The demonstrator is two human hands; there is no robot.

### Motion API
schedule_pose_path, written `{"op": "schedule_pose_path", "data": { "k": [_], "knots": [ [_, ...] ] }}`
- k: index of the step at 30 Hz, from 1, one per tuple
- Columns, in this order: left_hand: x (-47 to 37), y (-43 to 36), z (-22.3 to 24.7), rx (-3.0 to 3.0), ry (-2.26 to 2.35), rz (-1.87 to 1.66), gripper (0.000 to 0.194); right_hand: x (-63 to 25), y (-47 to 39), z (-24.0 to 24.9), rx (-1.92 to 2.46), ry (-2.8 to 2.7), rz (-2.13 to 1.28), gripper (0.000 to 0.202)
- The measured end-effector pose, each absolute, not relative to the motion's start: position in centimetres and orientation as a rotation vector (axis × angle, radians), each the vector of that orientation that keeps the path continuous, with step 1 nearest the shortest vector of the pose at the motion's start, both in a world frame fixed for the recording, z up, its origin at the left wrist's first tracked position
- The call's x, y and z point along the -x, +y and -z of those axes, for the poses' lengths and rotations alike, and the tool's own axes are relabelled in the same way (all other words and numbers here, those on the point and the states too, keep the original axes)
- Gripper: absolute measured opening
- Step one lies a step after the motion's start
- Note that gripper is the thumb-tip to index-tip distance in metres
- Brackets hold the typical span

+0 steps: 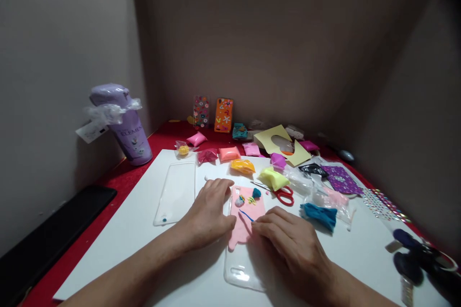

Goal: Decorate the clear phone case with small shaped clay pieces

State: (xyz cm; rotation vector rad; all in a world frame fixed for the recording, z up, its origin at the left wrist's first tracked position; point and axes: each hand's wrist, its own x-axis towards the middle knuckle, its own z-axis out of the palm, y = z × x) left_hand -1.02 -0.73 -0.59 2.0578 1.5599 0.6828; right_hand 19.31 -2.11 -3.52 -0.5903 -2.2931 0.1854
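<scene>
A clear phone case (239, 268) lies on the white board, its upper part covered with light pink clay (248, 235) that ends in a wavy drip edge. On the pink sit a small white clay shape with coloured bits (239, 200), thin yellow-green strips (251, 200) and a teal clay lump (256, 193). My left hand (212, 204) rests along the case's left edge, thumb and fingers apart, touching it. My right hand (288, 235) pinches a thin blue modelling tool (247, 215), its tip over the pink clay.
A second clear case (176, 192) lies left. Red-handled scissors (284, 195), a yellow clay packet (274, 178) and a blue clay packet (320, 216) lie right. Behind stand decorated cases (224, 115); a purple wrapped tumbler (131, 129) stands left, keys (408, 259) lie front right.
</scene>
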Motion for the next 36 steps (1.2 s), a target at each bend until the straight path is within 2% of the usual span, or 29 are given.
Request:
{"op": "schedule_pose_path", "data": {
  "k": [22, 31, 36],
  "knots": [
    [0.6, -0.8, -0.3, -2.023, 1.613, -0.597, 0.053, -20.2, -1.1, 2.9, 0.839, -1.933, -0.206, 0.016],
    [0.8, -0.7, 0.0, -2.017, 1.603, -0.627, 0.051, -20.0, -1.1, 2.7, 0.864, -1.892, -0.235, 0.006],
    [0.8, -0.7, 0.1, -2.024, 1.604, -0.629, 0.049, -20.0, -1.0, 2.8, 0.887, -1.906, -0.222, 0.007]
  ]
}}
